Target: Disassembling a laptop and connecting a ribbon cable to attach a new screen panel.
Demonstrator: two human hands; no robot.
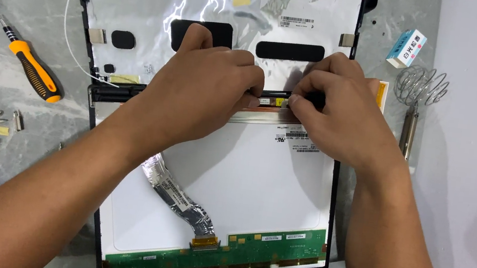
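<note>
At mid-frame, your left hand (207, 91) and right hand (339, 107) both pinch the thin, likely fragile board (271, 101) at the panel (245, 177) edge; grip its ends.

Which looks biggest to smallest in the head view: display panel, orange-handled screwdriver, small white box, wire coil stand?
1. display panel, by far the largest.
2. orange-handled screwdriver.
3. wire coil stand, close to the screwdriver in length; that order is unsure.
4. small white box, the smallest.
</note>
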